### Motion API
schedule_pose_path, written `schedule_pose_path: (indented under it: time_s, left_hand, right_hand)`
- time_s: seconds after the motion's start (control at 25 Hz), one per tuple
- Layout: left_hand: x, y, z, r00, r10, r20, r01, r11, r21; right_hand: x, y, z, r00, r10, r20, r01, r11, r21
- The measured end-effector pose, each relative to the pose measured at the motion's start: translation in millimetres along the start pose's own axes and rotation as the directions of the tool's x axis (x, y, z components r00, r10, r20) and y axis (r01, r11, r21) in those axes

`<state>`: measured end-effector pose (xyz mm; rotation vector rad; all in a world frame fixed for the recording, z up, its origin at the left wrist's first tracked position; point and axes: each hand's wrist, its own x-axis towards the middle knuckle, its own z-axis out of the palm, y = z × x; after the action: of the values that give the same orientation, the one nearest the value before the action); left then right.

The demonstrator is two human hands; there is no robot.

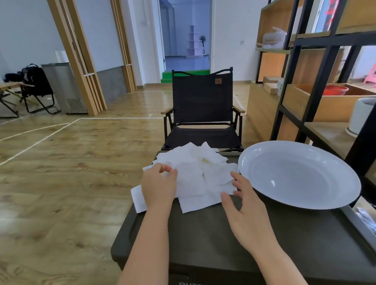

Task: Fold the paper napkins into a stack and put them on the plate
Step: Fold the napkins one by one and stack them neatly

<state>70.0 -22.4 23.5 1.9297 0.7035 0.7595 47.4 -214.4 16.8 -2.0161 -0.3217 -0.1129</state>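
Loose heap of white paper napkins point(197, 174), unfolded, lying on the dark plastic storage-box lid point(209, 239), just left of the empty white round plate point(297, 175) on that lid. Left hand point(158, 185) rests on the heap's left part, fingers curled, pinching a napkin. Right hand point(245, 207) open, fingers spread, fingertips touching the heap's near-right edge beside the plate rim.
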Motion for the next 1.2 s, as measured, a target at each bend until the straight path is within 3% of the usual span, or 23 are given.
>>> schedule_pose_path:
  time_s: [0.08,0.16,0.24,0.36,0.52,0.6,0.72,0.84,0.88,1.04,1.2]
  left_hand:
    - [-15.5,13.9,-11.3,0.991,0.108,0.077,-0.097,0.986,-0.134]
    - [-36.9,27.8,-23.8,0.96,0.159,0.231,-0.085,0.95,-0.301]
    - [-56.3,33.8,-36.6,0.9,0.198,0.388,-0.042,0.926,-0.374]
    - [-73.9,34.6,-51.1,0.83,0.186,0.526,-0.015,0.95,-0.312]
    - [-77.8,39.6,-47.0,0.832,0.054,0.552,0.066,0.979,-0.195]
    - [-77.6,41.1,-43.8,0.806,-0.087,0.586,0.214,0.965,-0.15]
    - [-74.9,35.1,-45.1,0.661,-0.239,0.711,0.551,0.798,-0.244]
    - [-74.5,31.8,-44.0,0.585,-0.194,0.787,0.578,0.781,-0.237]
    - [-75.2,32.1,-42.2,0.596,-0.166,0.786,0.54,0.807,-0.239]
    - [-74.4,33.0,-38.9,0.743,-0.067,0.666,0.374,0.867,-0.33]
    - [-77.4,31.4,-39.5,0.771,-0.012,0.637,0.239,0.932,-0.271]
  right_hand:
    - [0.1,-4.2,-0.8,1.0,0.016,-0.006,-0.015,0.998,0.054]
    - [-0.2,-8.5,-4.7,0.996,0.087,0.02,-0.089,0.985,0.148]
    - [-1.3,-11.9,-13.1,0.977,0.158,0.141,-0.197,0.924,0.329]
    - [-1.9,-11.5,-26.8,0.948,0.153,0.278,-0.275,0.837,0.474]
    - [-3.6,-5.7,-32.6,0.966,0.161,0.204,-0.242,0.844,0.479]
    - [-3.4,-4.9,-36.1,0.972,0.143,0.188,-0.222,0.829,0.513]
    - [-4.0,-6.3,-41.3,0.966,0.095,0.242,-0.217,0.806,0.55]
    - [-5.3,-2.6,-45.8,0.937,0.077,0.34,-0.264,0.795,0.547]
    - [-6.0,-1.4,-47.2,0.929,0.081,0.36,-0.281,0.789,0.546]
    - [-5.3,1.3,-49.0,0.947,0.111,0.301,-0.262,0.811,0.523]
    - [-7.6,-0.5,-50.6,0.96,0.065,0.274,-0.178,0.894,0.412]
